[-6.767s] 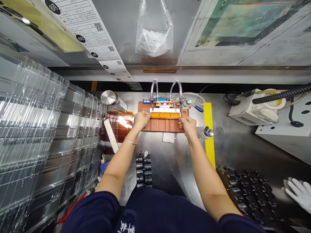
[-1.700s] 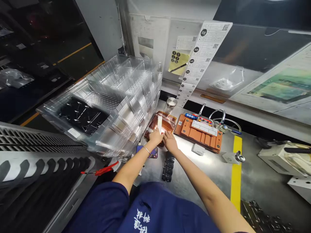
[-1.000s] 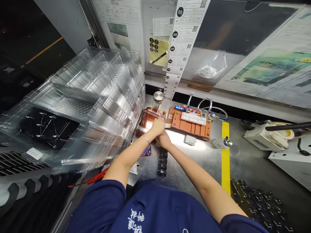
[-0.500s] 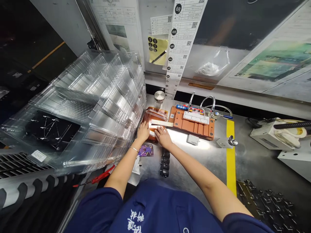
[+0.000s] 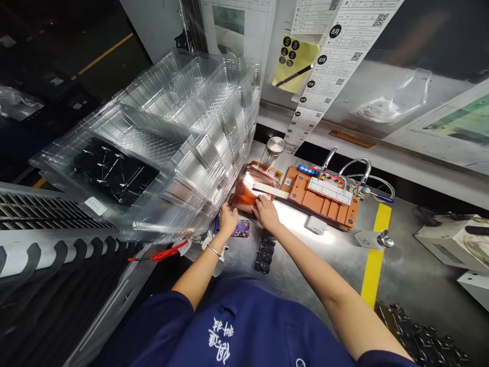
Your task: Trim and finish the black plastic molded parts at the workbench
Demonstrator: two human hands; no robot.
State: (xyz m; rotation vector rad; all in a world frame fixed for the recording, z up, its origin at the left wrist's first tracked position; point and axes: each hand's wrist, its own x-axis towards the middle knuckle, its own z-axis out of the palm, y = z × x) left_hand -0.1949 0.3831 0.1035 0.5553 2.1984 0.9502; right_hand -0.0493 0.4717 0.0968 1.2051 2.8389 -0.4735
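Observation:
A stack of amber translucent sheets lies on the steel bench beside a tall pile of clear plastic trays. A white strip rests across the amber stack's far right side. My left hand is at the stack's near left corner with its fingers curled against it; I cannot see whether it grips. My right hand lies flat on the stack's near right edge, fingers spread, just short of the white strip.
An orange fixture with a white perforated bar and two gooseneck nozzles sits right of the stack. A metal canister stands behind the stack. Near me lie a purple card, black parts and a red tool. Yellow tape crosses the bench.
Both hands left the orange fixture and came to the amber stack on the left. In the last half second my left hand slid back to the stack's near corner and the view tilted left.

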